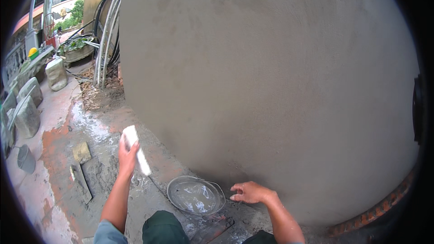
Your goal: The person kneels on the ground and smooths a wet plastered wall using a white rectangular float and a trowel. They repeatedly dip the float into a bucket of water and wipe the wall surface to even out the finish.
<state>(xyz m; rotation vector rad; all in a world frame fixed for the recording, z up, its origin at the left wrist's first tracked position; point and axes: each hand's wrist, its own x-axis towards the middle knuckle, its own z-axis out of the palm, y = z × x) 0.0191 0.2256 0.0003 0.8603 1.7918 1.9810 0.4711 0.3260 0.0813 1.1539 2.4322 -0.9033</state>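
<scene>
My left hand (126, 157) is closed around a long white block (143, 162), held up over the muddy ground left of the wall's foot. The block is so bright that its material does not show. My right hand (248, 193) hovers just right of a round bucket (169, 193) of cloudy water, fingers loosely bent and apart, with nothing seen in them. Before me rises a grey, freshly plastered wall (271, 86), smooth with darker damp patches.
Left of my left arm lie a flat trowel-like tool (81, 183) and a yellowish block (82, 152). Farther left are a small grey bucket (26, 160) and several mud-stained containers (27, 116). Pale pipes (108, 36) lean by the wall's left edge. A brick edge (373, 212) curves at lower right.
</scene>
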